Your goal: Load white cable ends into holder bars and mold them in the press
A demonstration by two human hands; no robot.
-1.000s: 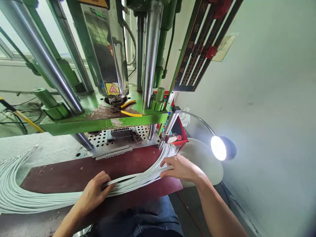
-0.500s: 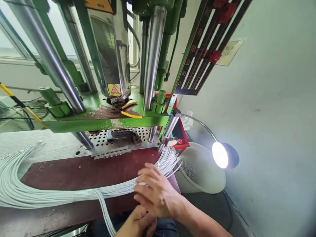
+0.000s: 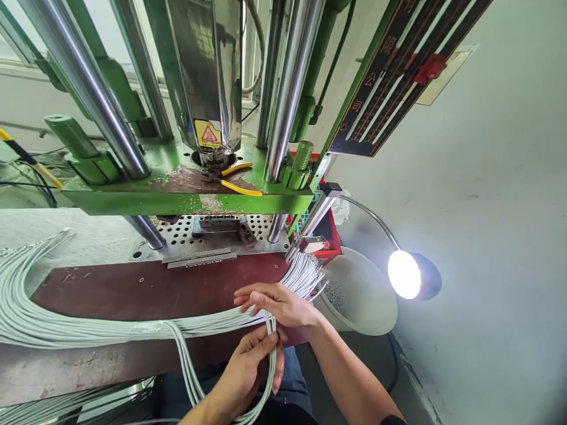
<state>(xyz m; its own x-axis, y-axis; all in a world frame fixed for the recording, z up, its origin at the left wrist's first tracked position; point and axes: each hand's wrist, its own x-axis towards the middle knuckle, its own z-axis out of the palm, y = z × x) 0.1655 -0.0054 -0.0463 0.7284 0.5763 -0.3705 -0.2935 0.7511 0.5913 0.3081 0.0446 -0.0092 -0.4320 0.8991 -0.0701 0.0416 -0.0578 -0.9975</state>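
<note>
A few pale grey-white cables (image 3: 271,373) stand up out of my left hand (image 3: 252,360), whose fingers and thumb are wrapped round them near their upper ends. Just above, my right hand (image 3: 279,302) lies flat across the tips of these cables, fingers stretched out and holding nothing. The palm side hides the tips, so whether it touches them I cannot tell. Behind both hands a thick bundle of the same cables (image 3: 208,324) curves along the table. From it a thinner strand (image 3: 183,360) hangs over the front edge towards my lap.
A green press (image 3: 190,203) stands behind the brown table board (image 3: 146,295). Yellow-handled cutters (image 3: 241,188) lie on its plate. Cable ends (image 3: 305,274) fan out at right, beside a white bin (image 3: 372,301) with scraps. A lit lamp (image 3: 404,274) hangs on a bent neck.
The left hand has come up from near my lap, with the cables now showing in it. My right hand has flattened and turned sideways over their ends. The camera view has shifted slightly.
</note>
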